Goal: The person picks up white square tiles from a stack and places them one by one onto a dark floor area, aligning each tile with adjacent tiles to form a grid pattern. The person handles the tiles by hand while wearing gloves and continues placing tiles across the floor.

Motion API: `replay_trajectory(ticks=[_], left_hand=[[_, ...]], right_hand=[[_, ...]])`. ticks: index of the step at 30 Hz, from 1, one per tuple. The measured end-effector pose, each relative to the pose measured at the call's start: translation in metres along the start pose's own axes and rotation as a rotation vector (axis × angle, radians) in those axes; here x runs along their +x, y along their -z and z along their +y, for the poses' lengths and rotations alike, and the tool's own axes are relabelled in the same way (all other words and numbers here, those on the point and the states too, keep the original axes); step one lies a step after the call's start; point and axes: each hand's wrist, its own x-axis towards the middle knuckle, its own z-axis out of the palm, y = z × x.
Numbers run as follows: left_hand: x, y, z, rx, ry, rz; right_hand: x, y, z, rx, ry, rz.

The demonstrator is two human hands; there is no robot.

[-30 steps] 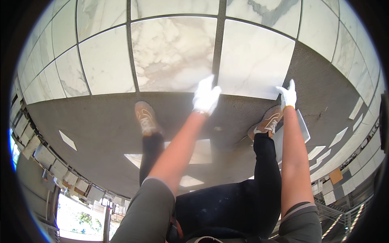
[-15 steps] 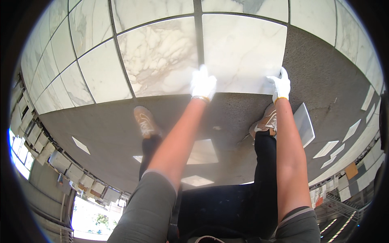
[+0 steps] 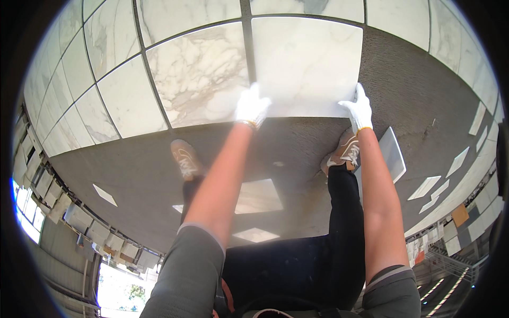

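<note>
A pale, faintly veined marble tile [image 3: 307, 66] lies in front of me, between both hands. My left hand [image 3: 252, 107], in a white glove, is at its near left corner, fingers along the gap and thumb toward the tile's face. At the near right corner my right hand [image 3: 358, 108], gloved too, grips the side edge with its thumb over the top. Glare blurs the left fingers. Left of the gap lies a tile with brown-grey veins [image 3: 199, 74]. The undersides of the fingers are hidden.
Rows of white marble tiles [image 3: 193, 13] with dark gaps run along the far side. Bare grey floor [image 3: 395, 69] borders the tile on the right. A loose slab [image 3: 392, 153] lies beside my right shoe [image 3: 343, 151]. Several pale pieces [image 3: 424, 187] are scattered farther right.
The whole view has shifted slightly, so tiles and hands appear a little farther left. Both hands keep their places at the tile's near corners; the gap looks about the same.
</note>
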Motion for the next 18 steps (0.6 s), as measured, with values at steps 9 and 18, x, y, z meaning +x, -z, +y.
replay_trajectory(ticks=[9, 18], left_hand=[[-0.124, 0.007, -0.071, -0.398, 0.235, -0.123], [-0.217, 0.031, -0.076, -0.592, 0.5, -0.117]], right_hand=[[-0.19, 0.125, 0.001, -0.52, 0.372, 0.348], [-0.253, 0.085, 0.114, 0.067, -0.484, 0.025]])
